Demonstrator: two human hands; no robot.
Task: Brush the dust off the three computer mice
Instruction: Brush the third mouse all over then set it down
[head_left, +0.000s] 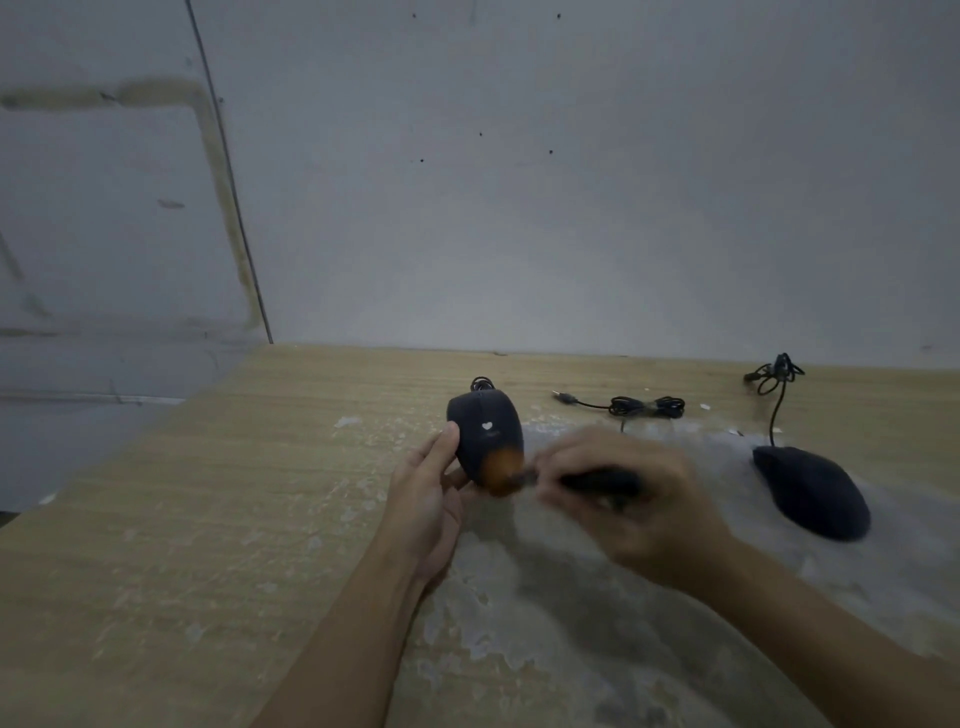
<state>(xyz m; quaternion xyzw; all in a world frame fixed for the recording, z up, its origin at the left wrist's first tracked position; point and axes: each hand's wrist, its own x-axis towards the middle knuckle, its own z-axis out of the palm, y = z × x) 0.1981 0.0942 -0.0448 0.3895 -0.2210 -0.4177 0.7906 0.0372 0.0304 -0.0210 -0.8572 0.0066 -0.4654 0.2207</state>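
Observation:
My left hand (423, 493) grips a black mouse (485, 428) with a small white heart mark, tilted up off the table. My right hand (623, 499), blurred by motion, holds a brush with a dark handle (597, 480). Its orange-brown bristles (501, 470) touch the lower end of the held mouse. A second black mouse (813, 491) lies flat on the table to the right, its cord running back to a tangle (774, 371). A bundled black cable with a plug (644, 405) lies behind my right hand; the mouse it belongs to is hidden.
The wooden table (208, 519) has worn pale patches and a dusty grey area under my right arm. A plain grey wall stands right behind the table's far edge. The table's left edge runs diagonally, with the floor beyond it.

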